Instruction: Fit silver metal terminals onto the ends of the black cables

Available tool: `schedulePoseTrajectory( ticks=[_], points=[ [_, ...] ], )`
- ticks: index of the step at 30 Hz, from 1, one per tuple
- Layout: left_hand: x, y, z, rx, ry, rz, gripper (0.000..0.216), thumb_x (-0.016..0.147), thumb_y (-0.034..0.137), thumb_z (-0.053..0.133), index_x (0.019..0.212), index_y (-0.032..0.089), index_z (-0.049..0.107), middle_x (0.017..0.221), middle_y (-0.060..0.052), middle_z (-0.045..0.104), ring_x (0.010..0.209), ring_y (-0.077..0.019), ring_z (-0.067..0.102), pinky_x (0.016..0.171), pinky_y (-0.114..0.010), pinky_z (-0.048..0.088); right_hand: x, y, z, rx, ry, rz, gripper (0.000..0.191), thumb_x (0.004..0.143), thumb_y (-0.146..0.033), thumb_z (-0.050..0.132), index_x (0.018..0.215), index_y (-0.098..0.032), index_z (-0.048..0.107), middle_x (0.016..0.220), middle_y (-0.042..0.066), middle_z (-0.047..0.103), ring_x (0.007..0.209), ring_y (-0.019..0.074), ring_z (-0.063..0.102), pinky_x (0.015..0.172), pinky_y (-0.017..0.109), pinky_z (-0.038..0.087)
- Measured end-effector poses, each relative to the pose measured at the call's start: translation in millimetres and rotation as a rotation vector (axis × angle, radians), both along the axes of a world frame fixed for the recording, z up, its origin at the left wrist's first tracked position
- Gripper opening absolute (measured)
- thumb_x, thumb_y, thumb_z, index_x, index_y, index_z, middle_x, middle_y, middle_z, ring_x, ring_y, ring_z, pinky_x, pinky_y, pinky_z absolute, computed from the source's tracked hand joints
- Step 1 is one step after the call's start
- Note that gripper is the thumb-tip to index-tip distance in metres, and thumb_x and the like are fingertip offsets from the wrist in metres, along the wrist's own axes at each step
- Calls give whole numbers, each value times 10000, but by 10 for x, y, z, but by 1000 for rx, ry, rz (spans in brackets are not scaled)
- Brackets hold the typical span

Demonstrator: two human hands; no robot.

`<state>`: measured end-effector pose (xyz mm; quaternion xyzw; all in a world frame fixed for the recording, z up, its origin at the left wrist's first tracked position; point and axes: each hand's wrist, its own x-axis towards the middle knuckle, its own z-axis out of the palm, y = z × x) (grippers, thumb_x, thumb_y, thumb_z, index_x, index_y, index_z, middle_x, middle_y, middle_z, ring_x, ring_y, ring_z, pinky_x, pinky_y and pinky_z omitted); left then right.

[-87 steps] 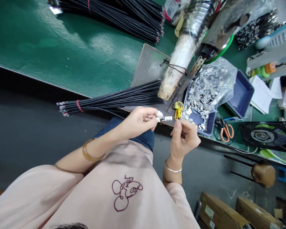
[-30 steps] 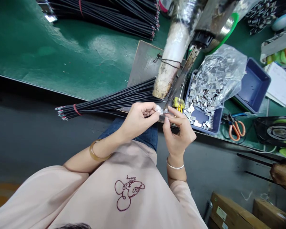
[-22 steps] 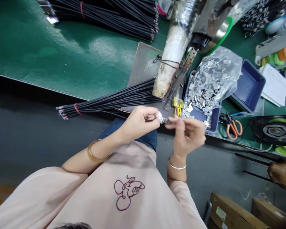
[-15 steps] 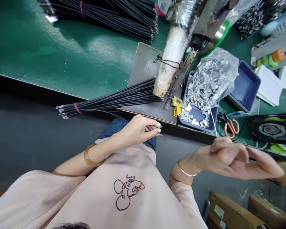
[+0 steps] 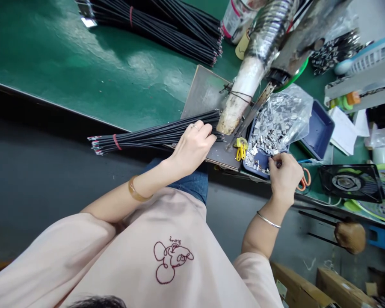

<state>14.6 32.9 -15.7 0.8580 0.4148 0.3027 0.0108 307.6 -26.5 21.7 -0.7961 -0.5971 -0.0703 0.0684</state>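
- One bit of writing: a dark red looped doodle with small script on the pink shirt (image 5: 173,261), too small to read.
- Green bench mat (image 5: 83,64); dark floor below.
- Left hand (image 5: 194,145), half a second ago closed at the lap, now rests fingers curled on the black wire bundle (image 5: 154,136).
- Right hand (image 5: 284,175), then swung out wide, now pinches into metal clips (image 5: 263,147) in the blue tray (image 5: 321,128); whether it holds one, cannot tell.
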Motion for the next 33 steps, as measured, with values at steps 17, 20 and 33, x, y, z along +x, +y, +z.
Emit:
schedulePoseTrajectory(
  ticks=[17,20,33],
  points=[
    [-48,-364,122,-267,-491,-368,160,933,167,538,910,155,697,688,1,671,559,-87,538,563,-218,416,-893,-206,141,775,709,51,193,813,-258,730,778,-202,548,861,11,717,578,120,692,532,263,594],
    [-5,-360,164,-542,-673,-289,113,860,127,571,826,146,677,565,51,538,480,-57,395,496,-205,340,-1122,-246,153,686,904,110,182,827,-220,720,780,-205,544,791,-8,726,620,126,719,547,248,614],
    [20,-316,210,-967,-858,-230,111,843,207,645,760,134,656,677,-6,607,578,-82,513,542,-208,419,-1416,-235,-169,476,982,284,51,884,-257,674,860,-226,707,987,35,732,926,164,724,750,318,631]
  ],
)
